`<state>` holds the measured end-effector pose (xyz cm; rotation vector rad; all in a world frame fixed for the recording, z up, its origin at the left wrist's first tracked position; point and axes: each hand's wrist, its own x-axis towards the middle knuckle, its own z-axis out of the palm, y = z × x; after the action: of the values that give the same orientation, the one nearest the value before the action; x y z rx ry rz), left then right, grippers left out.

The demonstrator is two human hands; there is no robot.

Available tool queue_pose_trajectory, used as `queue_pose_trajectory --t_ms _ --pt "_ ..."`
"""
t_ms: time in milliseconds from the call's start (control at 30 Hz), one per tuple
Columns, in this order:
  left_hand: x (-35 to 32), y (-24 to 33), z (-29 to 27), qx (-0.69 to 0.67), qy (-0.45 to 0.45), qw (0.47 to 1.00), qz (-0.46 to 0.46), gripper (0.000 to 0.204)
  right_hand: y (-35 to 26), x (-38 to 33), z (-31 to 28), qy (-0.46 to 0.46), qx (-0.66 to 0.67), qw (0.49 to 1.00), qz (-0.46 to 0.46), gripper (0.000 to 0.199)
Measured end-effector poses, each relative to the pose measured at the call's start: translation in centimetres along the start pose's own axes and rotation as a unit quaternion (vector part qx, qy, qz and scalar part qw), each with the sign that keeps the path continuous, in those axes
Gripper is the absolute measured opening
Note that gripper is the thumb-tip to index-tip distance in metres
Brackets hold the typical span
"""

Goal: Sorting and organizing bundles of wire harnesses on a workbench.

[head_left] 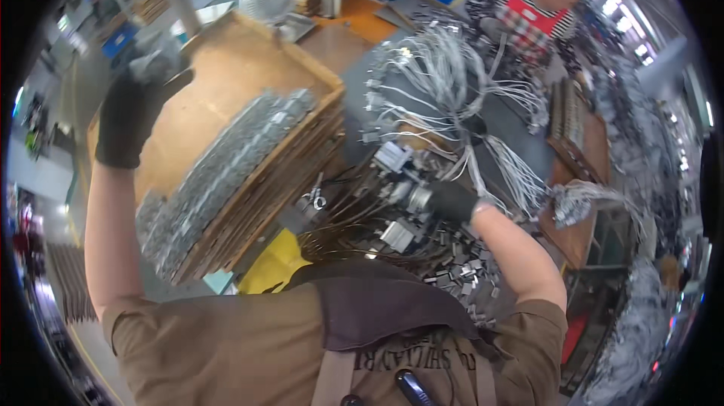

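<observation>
Fingers of right hand (451,201) grasp one metal part (417,196); left hand (130,114) fingers clutch one grey piece (153,67)

Gloved right hand (451,201) grips a metal connector (417,196).

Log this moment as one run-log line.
left hand: gloved, raised over wooden tray | right hand: gloved, on metal part | wire bundle: behind

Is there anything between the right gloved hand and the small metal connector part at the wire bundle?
Nothing visible: the right hand already touches the metal connector part. Loose grey wires lie around and behind it, not between.
</observation>
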<state>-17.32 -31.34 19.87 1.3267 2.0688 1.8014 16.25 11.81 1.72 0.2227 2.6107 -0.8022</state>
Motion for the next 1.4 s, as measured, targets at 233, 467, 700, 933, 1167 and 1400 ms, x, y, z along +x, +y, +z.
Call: queue_pose_trajectory --t_ms 233,467,700,933,1167,1400 --pt "5.3 -0.3 29.9 -0.331 -0.239 0.906 -0.113 0.024 -1.7 -4.0 -1.1 -0.037 -0.139 0.989 0.043 0.033" --pt "-3.2 -10.0 46.5 -0.071 -0.339 0.910 -0.228 0.048 4.0 -9.7 -1.7 0.088 -0.047 0.994 0.049 0.038" --pt "-3.4 -11.9 49.0 -0.442 -0.353 0.743 -0.358 0.029 5.7 -11.0 -1.7 -0.107 -0.139 0.977 0.121 0.036" --pt "7.5 -12.8 39.4 0.221 -0.174 0.959 -0.024 0.033 3.0 -5.1 -5.6 0.076 -0.139 0.987 0.023 0.036" --pt "-2.9 -11.8 41.7 -0.068 -0.287 0.952 -0.081 0.053 1.0 -0.4 -4.4 0.193 -0.154 0.969 -0.019 0.047" --pt "-4.6 -11.9 43.4 -0.079 -0.270 0.955 -0.097 0.052 0.9 -1.9 -3.7 0.103 -0.054 0.993 -0.011 0.065"
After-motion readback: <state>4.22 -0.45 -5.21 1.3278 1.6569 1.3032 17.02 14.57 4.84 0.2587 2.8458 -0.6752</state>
